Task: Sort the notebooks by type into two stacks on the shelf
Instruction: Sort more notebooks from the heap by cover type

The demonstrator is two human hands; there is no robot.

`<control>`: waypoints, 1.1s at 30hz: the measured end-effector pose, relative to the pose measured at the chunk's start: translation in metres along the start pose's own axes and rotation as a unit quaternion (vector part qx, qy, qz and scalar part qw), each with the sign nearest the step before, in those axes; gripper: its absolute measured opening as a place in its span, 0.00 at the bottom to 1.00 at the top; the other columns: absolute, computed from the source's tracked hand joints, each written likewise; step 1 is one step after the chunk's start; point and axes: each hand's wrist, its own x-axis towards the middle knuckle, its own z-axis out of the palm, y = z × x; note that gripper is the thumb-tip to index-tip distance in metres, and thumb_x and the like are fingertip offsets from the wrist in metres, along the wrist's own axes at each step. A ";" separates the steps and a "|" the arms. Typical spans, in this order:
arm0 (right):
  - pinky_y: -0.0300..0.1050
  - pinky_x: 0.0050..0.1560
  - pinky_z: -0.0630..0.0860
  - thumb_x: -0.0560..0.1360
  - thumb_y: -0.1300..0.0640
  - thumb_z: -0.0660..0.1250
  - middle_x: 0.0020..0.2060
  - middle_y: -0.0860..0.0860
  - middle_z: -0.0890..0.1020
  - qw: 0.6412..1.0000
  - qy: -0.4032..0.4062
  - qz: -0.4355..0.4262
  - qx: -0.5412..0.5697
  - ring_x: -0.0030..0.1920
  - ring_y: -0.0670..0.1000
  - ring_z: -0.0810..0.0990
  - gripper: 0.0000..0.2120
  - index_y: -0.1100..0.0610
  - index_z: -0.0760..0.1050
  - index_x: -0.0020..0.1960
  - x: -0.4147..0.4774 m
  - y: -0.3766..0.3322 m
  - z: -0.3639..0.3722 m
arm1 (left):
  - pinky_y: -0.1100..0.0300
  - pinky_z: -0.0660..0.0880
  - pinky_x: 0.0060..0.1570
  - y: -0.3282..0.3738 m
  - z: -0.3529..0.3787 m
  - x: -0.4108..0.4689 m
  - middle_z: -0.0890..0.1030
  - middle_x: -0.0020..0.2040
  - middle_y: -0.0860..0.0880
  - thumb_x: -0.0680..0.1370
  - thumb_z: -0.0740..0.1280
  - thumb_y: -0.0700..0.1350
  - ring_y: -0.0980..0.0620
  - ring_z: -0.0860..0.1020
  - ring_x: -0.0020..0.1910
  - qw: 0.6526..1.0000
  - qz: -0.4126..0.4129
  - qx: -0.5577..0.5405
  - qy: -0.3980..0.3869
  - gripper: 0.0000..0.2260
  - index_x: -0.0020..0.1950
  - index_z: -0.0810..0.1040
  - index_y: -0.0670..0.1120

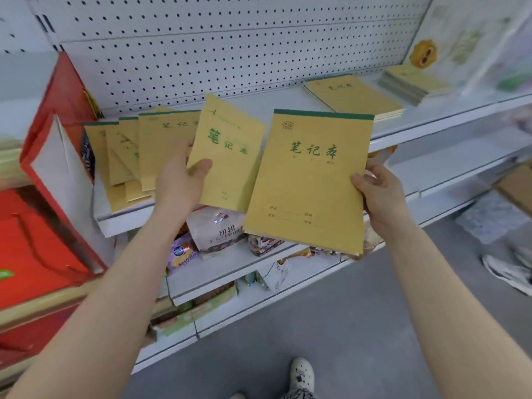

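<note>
Far left there's a red bag point(57, 116) next to a messy pile of notebooks point(129, 151) lying loose on the shelf point(288, 102); the left hand point(181, 182) pinches a smaller notebook point(227, 156) off the shelf, thumb on the cover, fingers tucked behind. Right of it and overlapping, the right hand point(380, 191) grips a bigger green-topped notebook point(311, 180) by its right edge, same thumb-in-front deal; further right on the shelf sit a flat stack point(354, 96) and a second stack point(414, 84), near each other but apart.
</note>
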 end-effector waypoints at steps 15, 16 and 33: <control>0.55 0.44 0.80 0.79 0.63 0.64 0.44 0.53 0.85 0.998 0.042 -0.025 -0.043 0.41 0.52 0.84 0.12 0.55 0.76 0.61 0.066 -0.013 -0.170 | 0.70 0.73 0.43 0.081 0.167 -0.014 0.77 0.53 0.57 0.80 0.62 0.41 0.65 0.77 0.46 0.997 0.045 -0.067 0.008 0.15 0.67 0.69 0.50; 0.54 0.44 0.80 0.79 0.63 0.64 0.43 0.52 0.85 0.998 0.039 -0.029 -0.047 0.40 0.52 0.83 0.12 0.55 0.76 0.61 0.074 -0.017 -0.179 | 0.71 0.73 0.41 0.086 0.177 -0.011 0.77 0.51 0.60 0.80 0.62 0.41 0.69 0.76 0.44 0.997 0.045 -0.065 0.013 0.15 0.66 0.69 0.50; 0.53 0.50 0.81 0.78 0.64 0.64 0.50 0.58 0.84 0.996 -0.019 -0.048 -0.069 0.47 0.57 0.83 0.13 0.56 0.78 0.61 0.284 -0.057 -0.186 | 0.66 0.71 0.36 0.108 0.250 0.133 0.77 0.47 0.55 0.81 0.59 0.44 0.57 0.75 0.40 0.993 0.008 -0.069 0.098 0.13 0.65 0.70 0.52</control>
